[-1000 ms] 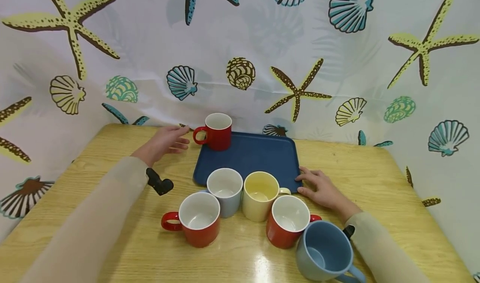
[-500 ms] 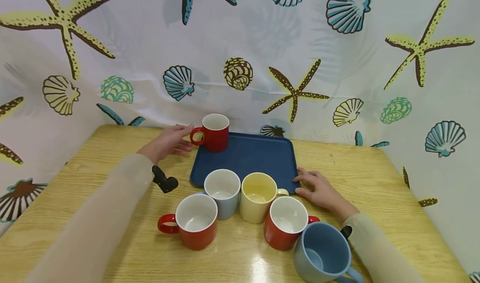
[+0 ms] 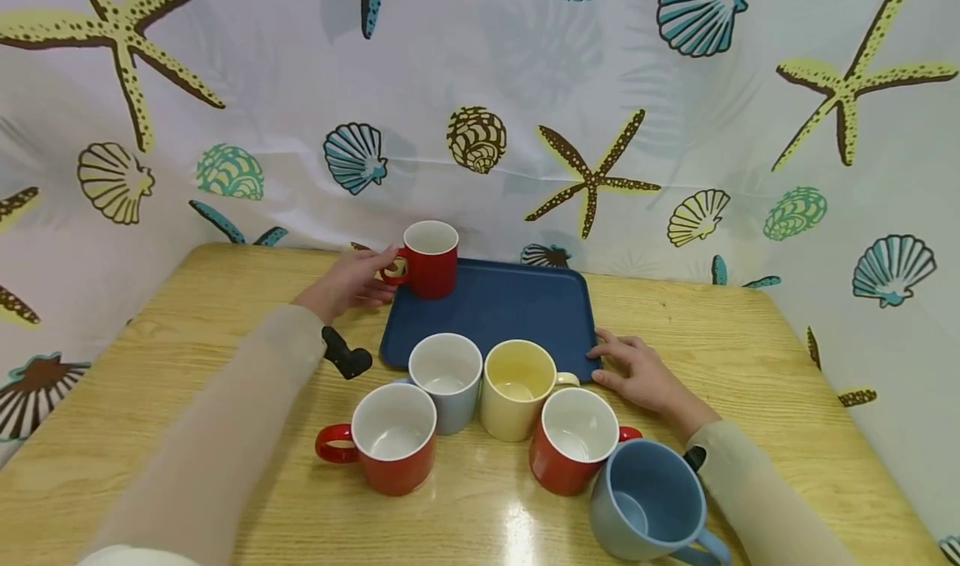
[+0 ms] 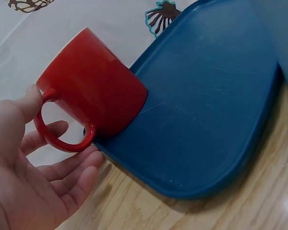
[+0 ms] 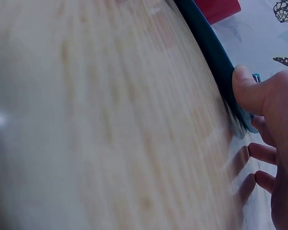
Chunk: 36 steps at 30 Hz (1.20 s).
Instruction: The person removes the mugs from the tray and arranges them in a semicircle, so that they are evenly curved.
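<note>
At the back left corner of the blue tray [image 3: 517,312] stands a red mug [image 3: 433,266], upright, white inside. My left hand [image 3: 352,281] is at its handle. In the left wrist view the thumb of my left hand [image 4: 26,158] touches the top of the red mug's handle [image 4: 62,143]; a fingertip shows through the loop and the other fingers are loosely bent below. My right hand [image 3: 641,374] rests at the tray's right edge. In the right wrist view the thumb of that hand [image 5: 283,120] touches the tray's rim [image 5: 216,62], its other fingers spread alongside.
In front of the tray stand a red mug [image 3: 397,458], a light blue mug with white inside [image 3: 456,403], a yellow mug [image 3: 510,412], another red mug [image 3: 555,466] and a larger blue mug [image 3: 626,524] beside my right forearm. A shell-patterned cloth [image 3: 300,74] hangs behind the wooden table [image 3: 285,483].
My left hand has moved right, from beside the red mug to its handle. My right hand has stayed at the tray's edge. The mugs and tray stand where they were.
</note>
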Available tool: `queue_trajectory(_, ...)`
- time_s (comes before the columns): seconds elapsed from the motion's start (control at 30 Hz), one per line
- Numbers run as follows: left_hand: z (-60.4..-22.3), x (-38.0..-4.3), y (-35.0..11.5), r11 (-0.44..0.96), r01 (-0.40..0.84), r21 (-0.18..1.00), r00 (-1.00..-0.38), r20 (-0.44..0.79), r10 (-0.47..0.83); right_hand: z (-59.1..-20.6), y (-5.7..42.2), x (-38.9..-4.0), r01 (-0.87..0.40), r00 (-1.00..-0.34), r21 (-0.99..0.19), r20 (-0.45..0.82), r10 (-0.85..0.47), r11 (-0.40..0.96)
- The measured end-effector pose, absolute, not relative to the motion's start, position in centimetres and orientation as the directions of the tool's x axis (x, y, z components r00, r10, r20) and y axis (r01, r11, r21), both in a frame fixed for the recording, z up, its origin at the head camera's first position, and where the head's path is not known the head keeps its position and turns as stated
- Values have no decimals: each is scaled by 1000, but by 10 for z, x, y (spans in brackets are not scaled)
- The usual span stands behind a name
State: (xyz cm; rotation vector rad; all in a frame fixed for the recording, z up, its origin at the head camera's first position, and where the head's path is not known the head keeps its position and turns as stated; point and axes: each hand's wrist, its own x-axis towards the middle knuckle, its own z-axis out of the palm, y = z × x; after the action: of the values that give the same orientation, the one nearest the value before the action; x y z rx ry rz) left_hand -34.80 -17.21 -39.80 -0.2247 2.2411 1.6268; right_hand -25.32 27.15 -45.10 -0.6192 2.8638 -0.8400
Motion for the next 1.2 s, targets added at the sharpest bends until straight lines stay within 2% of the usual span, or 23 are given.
queue_trajectory(0.23,-399,-350,-168,290,-342,894,-931,-365,28,-450,272,-253,-360,-913,-527,29,-407,769)
queue_trajectory(0.7,-400,-352,-169,283,-318,905,-941,-339,27,-452,271,-256,-381,-911,-494,56,-409,782)
queue_trajectory(1.0,-405,-347,-171,214,-300,930,-949,-313,30,-449,269,-256,-360,-917,-505,34,-398,785)
queue_trajectory(1.2,-405,-347,-175,118,-324,939,-943,-330,35,-450,269,-255,-369,-915,-507,52,-400,779)
